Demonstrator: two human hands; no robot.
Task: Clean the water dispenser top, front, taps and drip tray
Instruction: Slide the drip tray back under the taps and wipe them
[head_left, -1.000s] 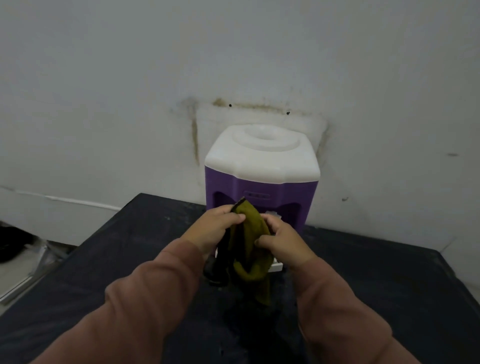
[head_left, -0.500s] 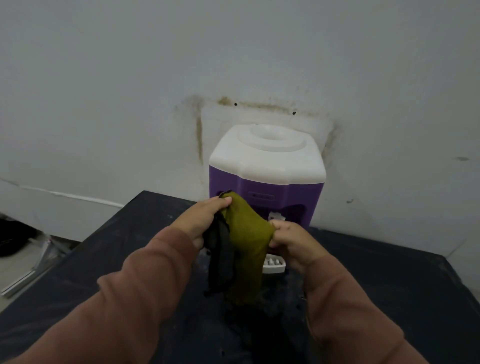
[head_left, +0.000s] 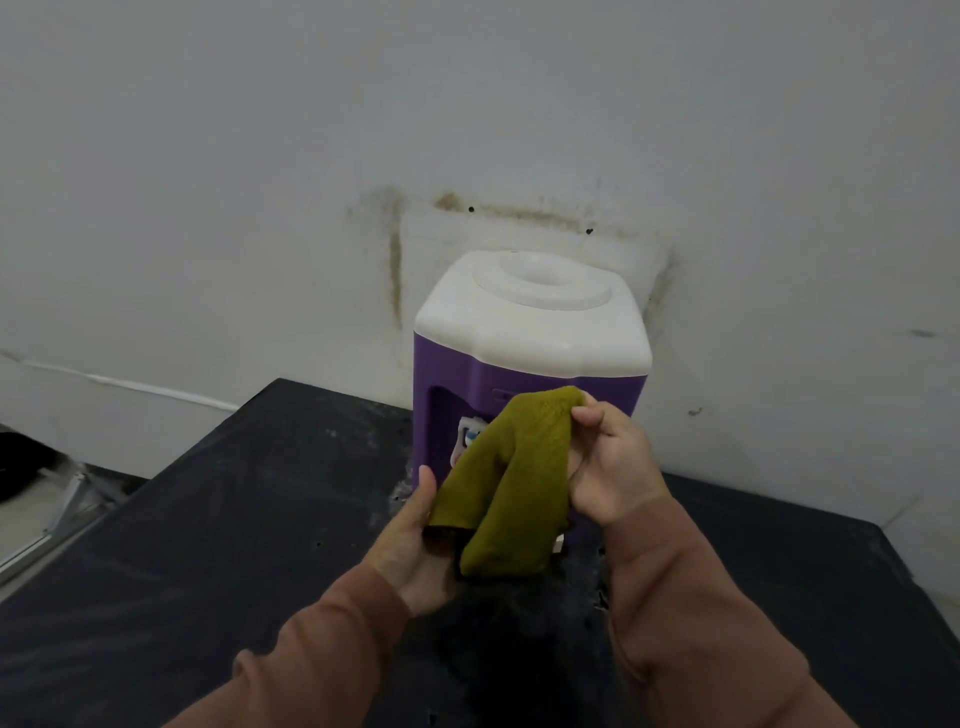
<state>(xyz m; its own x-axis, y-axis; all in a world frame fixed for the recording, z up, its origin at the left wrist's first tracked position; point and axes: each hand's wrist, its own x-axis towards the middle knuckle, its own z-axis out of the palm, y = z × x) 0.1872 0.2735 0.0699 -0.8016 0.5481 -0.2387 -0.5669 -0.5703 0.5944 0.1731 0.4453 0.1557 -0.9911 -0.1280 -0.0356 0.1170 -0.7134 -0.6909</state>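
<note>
**Item:** squat water dispenser with purple plastic body and white moulded top (head_left: 530, 322). It stood at the back of the dark matte surface (head_left: 234, 519), close against the stained off-white wall (head_left: 311, 156).

**Cleaning tool:** olive-green terry cloth (head_left: 511, 478), folded over itself. It was held in the air in front of the dispenser's purple front. Whether it touched the panel could not be told.

**Left hand** (head_left: 415, 540): gripped the lower end of the cloth, thumb raised along its edge.

**Right hand** (head_left: 608, 467): pinched the upper fold, thumb on top.

**Parts in view:**
- White tap (head_left: 470, 439), partly showing in the recess just left of the cloth.
- Drip tray: only a small white corner (head_left: 558, 543) showed below the cloth, the rest hidden.

**Progress (judged):**
- Both hands were busy with the cloth itself, so this looked like a preparing or refolding step, not a wiping stroke.
- The white top looked dry and unmarked, with nothing to prove it had been wiped.
- Top, front, taps and drip tray were all best counted as left to do.

**Writing:**
- No brand could be read.
- A small raised mark (head_left: 506, 395) sat on the purple front under the lid, too faint to make out.
- The tap bore a blue patch with no legible text.
</note>
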